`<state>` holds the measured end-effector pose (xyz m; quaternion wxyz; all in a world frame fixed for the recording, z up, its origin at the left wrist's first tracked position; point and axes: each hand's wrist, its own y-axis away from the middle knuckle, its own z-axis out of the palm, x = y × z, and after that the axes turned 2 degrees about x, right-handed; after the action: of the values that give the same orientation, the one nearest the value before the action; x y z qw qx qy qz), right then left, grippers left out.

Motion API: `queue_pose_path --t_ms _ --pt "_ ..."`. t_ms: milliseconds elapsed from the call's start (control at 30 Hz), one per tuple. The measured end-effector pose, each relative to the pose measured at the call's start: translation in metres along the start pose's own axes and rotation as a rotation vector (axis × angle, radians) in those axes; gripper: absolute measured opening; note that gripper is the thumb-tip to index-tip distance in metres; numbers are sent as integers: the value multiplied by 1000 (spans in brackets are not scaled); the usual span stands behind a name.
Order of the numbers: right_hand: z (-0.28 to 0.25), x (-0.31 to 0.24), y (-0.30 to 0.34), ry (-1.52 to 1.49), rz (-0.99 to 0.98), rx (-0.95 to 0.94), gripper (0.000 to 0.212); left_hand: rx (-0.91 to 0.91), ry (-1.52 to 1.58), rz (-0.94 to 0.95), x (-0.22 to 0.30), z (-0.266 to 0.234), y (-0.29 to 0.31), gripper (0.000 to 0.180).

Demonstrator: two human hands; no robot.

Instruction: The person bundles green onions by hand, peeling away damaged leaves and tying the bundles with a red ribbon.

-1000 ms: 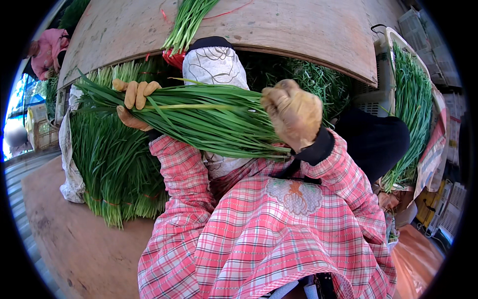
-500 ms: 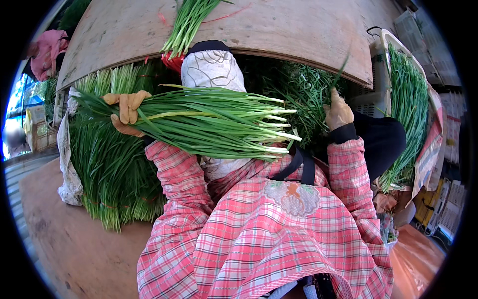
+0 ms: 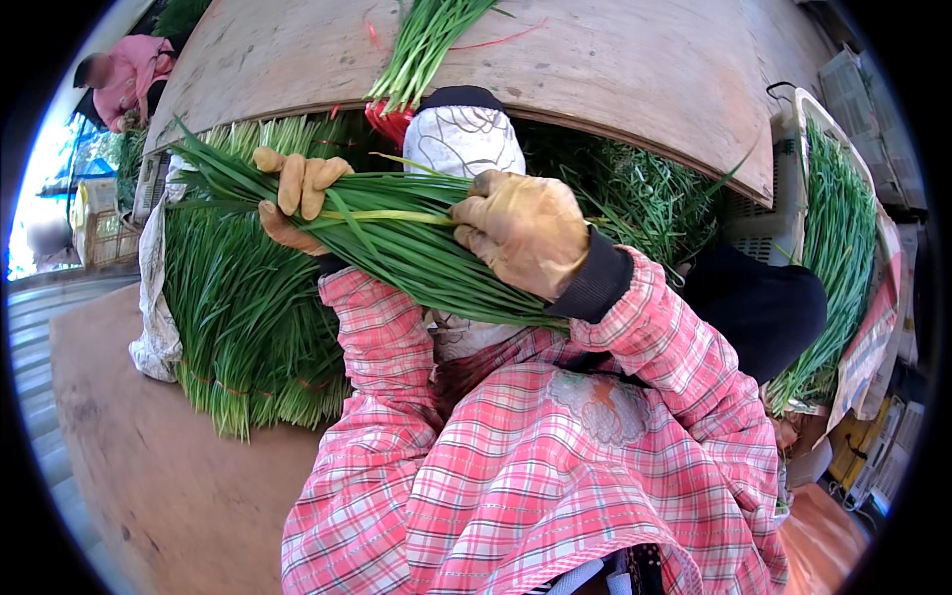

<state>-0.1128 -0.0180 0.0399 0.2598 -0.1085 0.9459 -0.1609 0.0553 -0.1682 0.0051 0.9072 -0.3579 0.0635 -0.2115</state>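
Observation:
A loose bunch of green garlic chives (image 3: 397,263) lies crosswise before me, leaf tips to the left. My left hand (image 3: 302,188), in a tan glove, grips it near the tips, fingers over the top and thumb underneath. Across the stem end reaches my right hand (image 3: 526,233), gloved alike, its fingers closed on a yellow leaf (image 3: 402,215) that runs along the bunch. This hand hides most of the pale stem ends. Beneath the bunch is my knee in a white patterned cover (image 3: 461,139).
A wooden board (image 3: 615,79) spans the far side, with a bunch of chives (image 3: 426,50) and red ties (image 3: 389,121) at its edge. Stacked chives (image 3: 248,297) stand left, loose leaves (image 3: 635,183) beyond my right hand, a filled crate (image 3: 838,228) right. A person in pink (image 3: 129,74) sits far left.
My right hand has come left from beside the bunch, where a green leaf stuck up from its fingers, onto the bunch and the yellow leaf. My left hand keeps its grip. The view has shifted slightly.

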Motion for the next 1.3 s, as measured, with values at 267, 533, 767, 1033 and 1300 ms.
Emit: queue_pose_path --t_ms 267,533,767,1033,1300 --pt "-31 13 11 133 29 461 7 189 -120 37 13 -2 9 46" --pt "-75 96 118 474 565 468 13 81 -20 52 14 -4 14 45" --pt "-37 84 126 -9 536 185 8 -103 -95 58 12 -11 1 38" --pt "-13 28 97 -202 356 -59 30 174 -364 -118 19 11 5 34" --pt "-10 16 116 -162 344 -49 26 420 -237 -304 24 4 7 33"
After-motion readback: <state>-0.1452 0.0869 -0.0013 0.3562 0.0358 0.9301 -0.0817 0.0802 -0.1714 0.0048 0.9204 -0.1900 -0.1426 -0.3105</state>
